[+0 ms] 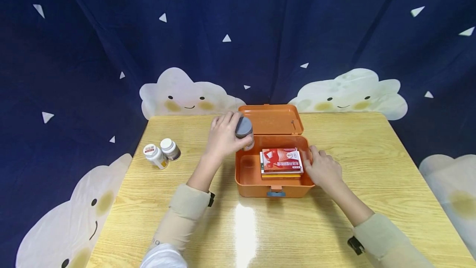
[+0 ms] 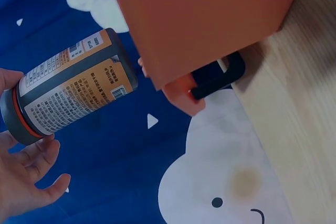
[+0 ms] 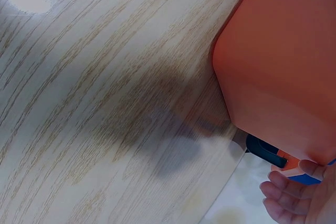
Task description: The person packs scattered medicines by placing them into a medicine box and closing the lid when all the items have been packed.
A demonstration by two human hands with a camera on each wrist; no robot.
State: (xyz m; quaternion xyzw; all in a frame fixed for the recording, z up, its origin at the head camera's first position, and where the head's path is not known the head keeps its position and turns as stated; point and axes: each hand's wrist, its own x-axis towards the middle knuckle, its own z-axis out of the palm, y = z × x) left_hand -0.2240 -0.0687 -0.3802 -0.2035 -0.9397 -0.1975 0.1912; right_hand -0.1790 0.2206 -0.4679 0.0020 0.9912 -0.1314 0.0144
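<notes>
An orange box stands with its lid folded back and a red-and-white carton on top of other flat packs inside. Over the box's left rear edge, my left hand grips a dark grey bottle by its cap. In the left wrist view, the bottle bears an orange-and-white printed label and is clear of the box wall. My right hand holds the right side wall, thumb over the rim, fingers outside; the right wrist view shows these fingers loosely bent.
Two white bottles, a front one and a rear one, stand close together on the table's left side. A dark blue curtain with clouds hangs behind the wooden table. A grey-blue latch is on the box's front.
</notes>
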